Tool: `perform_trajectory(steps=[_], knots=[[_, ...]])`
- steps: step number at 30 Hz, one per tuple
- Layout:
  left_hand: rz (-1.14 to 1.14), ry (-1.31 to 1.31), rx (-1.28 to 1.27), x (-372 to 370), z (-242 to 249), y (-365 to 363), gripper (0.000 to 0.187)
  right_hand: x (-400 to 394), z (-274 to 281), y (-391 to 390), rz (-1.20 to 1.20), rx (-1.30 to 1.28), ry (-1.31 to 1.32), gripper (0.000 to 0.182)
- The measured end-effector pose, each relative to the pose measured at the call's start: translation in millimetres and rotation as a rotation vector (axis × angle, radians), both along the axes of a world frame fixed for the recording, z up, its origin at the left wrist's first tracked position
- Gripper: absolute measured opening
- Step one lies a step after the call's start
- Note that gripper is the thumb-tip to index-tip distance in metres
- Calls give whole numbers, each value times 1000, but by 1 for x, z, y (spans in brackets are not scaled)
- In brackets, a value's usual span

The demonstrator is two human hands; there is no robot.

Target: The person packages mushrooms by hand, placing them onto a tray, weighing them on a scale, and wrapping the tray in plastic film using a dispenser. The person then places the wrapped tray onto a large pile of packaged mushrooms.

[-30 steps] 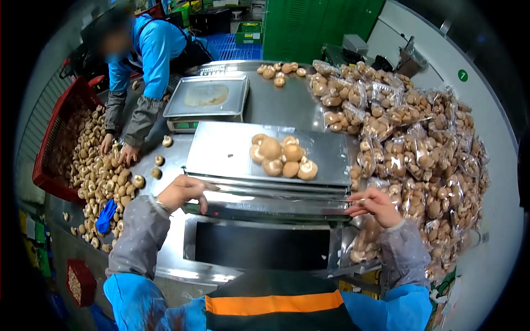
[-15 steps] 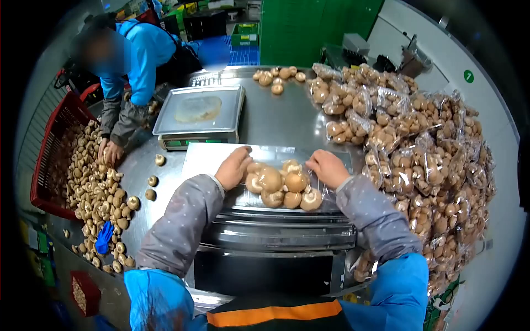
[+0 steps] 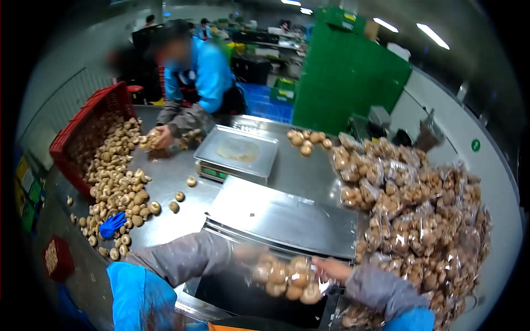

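A clear-wrapped pack of mushrooms [image 3: 290,278] is over the dark panel [image 3: 243,295] at the near edge of the wrapping machine. On its left side is my left hand [image 3: 249,255], smeared by motion, its fingers hard to make out. At the pack's right edge my right hand [image 3: 333,269] has its fingers closed on the wrap. Just beyond the pack lies the machine's bare metal plate [image 3: 281,215].
A scale [image 3: 237,153] stands behind the plate. Wrapped packs [image 3: 414,220] are heaped right. Loose mushrooms [image 3: 118,187], a blue glove [image 3: 112,225] and a tipped red crate [image 3: 83,132] are left. A co-worker [image 3: 207,71] handles mushrooms across the table.
The pack has come off the metal plate toward me, between both my hands. The view has tilted up and turned. The co-worker's hands have lifted some mushrooms off the pile.
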State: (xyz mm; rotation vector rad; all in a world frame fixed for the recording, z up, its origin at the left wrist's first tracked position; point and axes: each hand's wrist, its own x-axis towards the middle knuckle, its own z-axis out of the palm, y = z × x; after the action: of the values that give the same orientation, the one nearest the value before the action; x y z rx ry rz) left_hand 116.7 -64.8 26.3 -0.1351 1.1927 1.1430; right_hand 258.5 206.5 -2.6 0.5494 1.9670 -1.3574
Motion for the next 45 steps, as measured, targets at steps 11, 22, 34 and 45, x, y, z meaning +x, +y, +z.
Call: perform_trajectory(steps=[11, 22, 34, 45], knots=[[-372, 1259, -21, 75, -90, -85, 62, 101, -56, -77, 108, 316, 41, 73], [752, 1054, 27, 124, -165, -98, 35, 176, -100, -98, -1077, -380, 494, 30], [12, 1979, -559, 133, -134, -108, 8, 137, -86, -120, -187, 1296, 952, 30], [116, 791, 614, 198, -65, -85, 45, 108, -119, -169, 268, 188, 375, 18]])
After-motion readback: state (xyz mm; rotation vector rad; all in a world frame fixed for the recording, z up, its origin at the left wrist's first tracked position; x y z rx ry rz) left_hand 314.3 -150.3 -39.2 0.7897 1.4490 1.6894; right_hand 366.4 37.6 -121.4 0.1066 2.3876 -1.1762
